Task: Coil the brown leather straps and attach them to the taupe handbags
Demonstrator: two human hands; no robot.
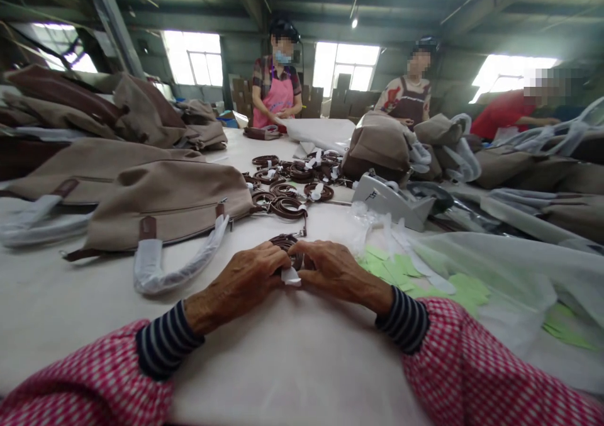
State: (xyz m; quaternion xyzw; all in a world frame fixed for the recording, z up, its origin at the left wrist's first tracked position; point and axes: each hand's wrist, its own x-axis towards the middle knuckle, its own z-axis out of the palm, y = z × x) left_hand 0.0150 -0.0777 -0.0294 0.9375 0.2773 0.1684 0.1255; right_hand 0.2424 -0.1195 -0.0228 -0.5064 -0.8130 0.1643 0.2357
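Note:
Between my hands on the white table [283,357] is a coiled brown strap [284,241] with a white paper wrap [291,277] at its near side. My left hand [248,281] is closed on the coil's left side, its fingertips by the white wrap. From the right, my right hand [337,272] grips the same coil, thumb close to the wrap. Just beyond lie several more coiled brown straps [287,207], some with white wraps and metal clips. To the left rests a taupe handbag [174,199] with plastic-covered handles [155,269].
More taupe bags [155,108] are piled at the left and right. A grey tape dispenser [394,199] stands beyond my right hand, near green paper pieces [396,267] and clear plastic sheeting [500,275]. Across the table are co-workers, one in a pink apron [282,99].

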